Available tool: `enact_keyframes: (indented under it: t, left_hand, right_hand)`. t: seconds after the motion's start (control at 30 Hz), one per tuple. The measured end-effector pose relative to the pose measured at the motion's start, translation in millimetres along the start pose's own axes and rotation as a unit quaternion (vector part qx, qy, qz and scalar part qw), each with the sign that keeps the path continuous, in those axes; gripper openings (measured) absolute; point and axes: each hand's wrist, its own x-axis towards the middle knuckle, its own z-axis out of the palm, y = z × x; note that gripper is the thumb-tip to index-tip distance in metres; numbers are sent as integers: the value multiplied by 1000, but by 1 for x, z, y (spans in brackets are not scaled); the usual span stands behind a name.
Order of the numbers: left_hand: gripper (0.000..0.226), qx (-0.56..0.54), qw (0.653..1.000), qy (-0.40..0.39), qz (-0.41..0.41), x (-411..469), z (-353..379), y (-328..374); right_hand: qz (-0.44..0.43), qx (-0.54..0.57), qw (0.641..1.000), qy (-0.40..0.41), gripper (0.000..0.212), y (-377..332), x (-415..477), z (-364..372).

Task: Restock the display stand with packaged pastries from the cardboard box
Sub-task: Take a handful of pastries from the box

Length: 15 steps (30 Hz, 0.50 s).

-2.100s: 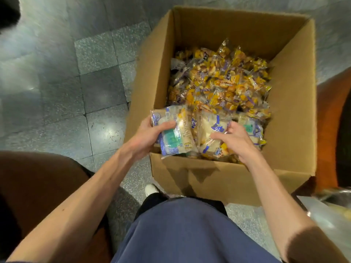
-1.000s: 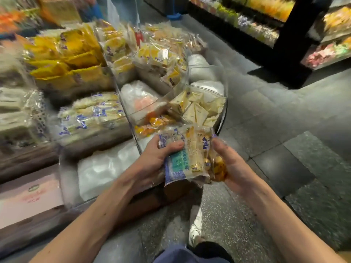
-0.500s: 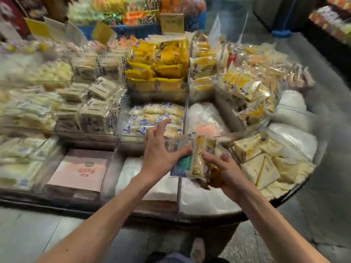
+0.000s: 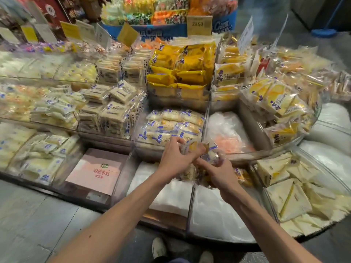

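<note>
Holds a small bundle of packaged pastries (image 4: pixel 196 149) between both hands, up and to the right of the pink carton (image 4: pixel 95 171), over the front row of the display stand (image 4: pixel 190 205). Grips it from the left with the left hand (image 4: pixel 175 161), curled round the wrappers, thumb and forefinger pinching the upper edge. Clutches it from the right and beneath with the right hand (image 4: pixel 220 174), likewise curled, one finger stretched toward the left hand; cannot tell whether touching. Looks like clear crinkled film with blue print over pale yellow cake; too blurred to count the packs. Resembles in colour the white-and-blue packs (image 4: pixel 171 124) lying in the clear bin (image 4: pixel 148 150) just behind, further up and right of the pink carton. Reads "HORS" in blue on one wrapper there, the rest too small. Bears red characters and a round green logo on the pink carton itself, not legible. Reads "23.90" on a tan price card (image 4: pixel 199 24) far above and right of the carton, beside a blue drum (image 4: pixel 165 32) printed with a large pale "C". Shows yellow packs (image 4: pixel 182 73) stacked below that card, pale triangular packs (image 4: pixel 284 196) far right of the carton, and white plastic sheeting (image 4: pixel 171 194) in the compartment directly right of the carton, beneath the hands.
</note>
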Motion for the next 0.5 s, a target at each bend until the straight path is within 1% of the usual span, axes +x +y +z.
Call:
enact_keyframes:
  t: [0.07,0.13,0.2,0.3,0.33,0.37,0.43,0.47,0.5]
  left_hand:
    - [77,-32,999,-21,-28,9,-7,-5]
    - [71,-64,996,-42,-43,18,-16,-12]
    - [56,-100,993,-49,-43,29,-26,-20]
    - [25,-160,985,-55,-43,48,-44,-30]
    - [19,-170,984,-43,-39,56,-50,-33]
    - [15,-167,985,-24,-36,63,-58,-35]
    - [15,-176,984,9,-27,75,-78,-38]
    - [17,-193,980,10,-35,82,-87,-41]
    - [18,-212,976,-9,-54,89,-97,-46]
  right_hand:
    - [4,-6,1000,0,38,2,5,6]
    - [12,-15,1000,0,42,2,10,13]
    - [19,-22,1000,10,43,0,17,21]
    - [35,-17,999,29,42,-1,28,36]
    - [38,-13,999,35,42,0,32,41]
    - [41,-8,998,44,43,1,37,47]
    - [43,-1,997,62,48,2,46,59]
    - [45,4,997,69,50,2,51,65]
    - [46,9,996,74,50,2,56,72]
